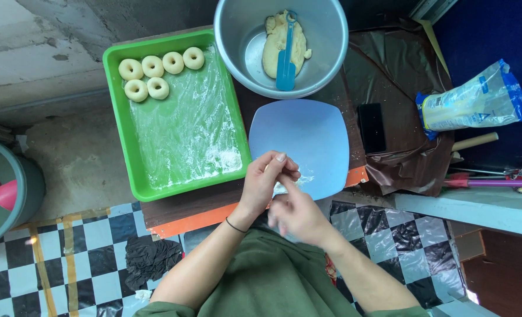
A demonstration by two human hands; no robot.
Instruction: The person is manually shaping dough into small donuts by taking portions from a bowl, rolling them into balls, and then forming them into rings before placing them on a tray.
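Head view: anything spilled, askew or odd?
Minor only. Loose flour is scattered on the blue plate under the left hand and right hand. A black phone lies close by on the brown sheet.

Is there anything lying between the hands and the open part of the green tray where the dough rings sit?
Nothing visible does. The left hand and right hand are above the blue plate's near edge, and the green tray lies just beside it, its floured film bare below the six dough rings.
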